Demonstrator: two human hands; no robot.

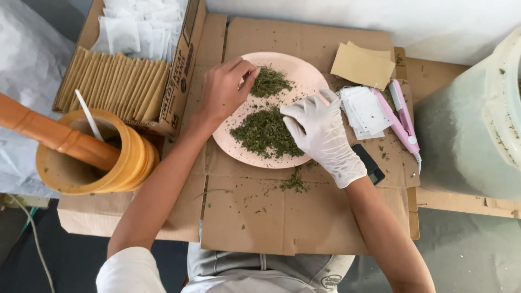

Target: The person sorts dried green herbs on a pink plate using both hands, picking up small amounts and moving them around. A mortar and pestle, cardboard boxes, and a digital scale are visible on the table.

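Dried green herb lies in two heaps on a pale pink plate, and both hands work over it. The left hand, bare, reaches in over the plate's upper left rim; its fingertips are pinched together on a small white piece at the edge of the smaller heap, which sits on the far half of the plate. The right hand, in a white glove, rests on the plate's right side with its fingers curled loosely against the larger heap on the near half; whether it grips anything I cannot tell.

The plate stands on flattened brown cardboard that covers the desk. Just below the plate, a few herb crumbs are scattered on the cardboard. To the right of the plate lies a stack of small white paper sachets, with tan envelopes beyond them and a pink handheld sealer just beside them. A small black device pokes out from under the right wrist, at the plate's lower right.

To the left of the plate stands an open cardboard box holding a row of tan envelopes on edge and loose white sachets. Nearer, left of the plate, is a wooden mortar with a wooden pestle and a white spoon handle leaning in it. Far right of the plate stands a large pale green tub.
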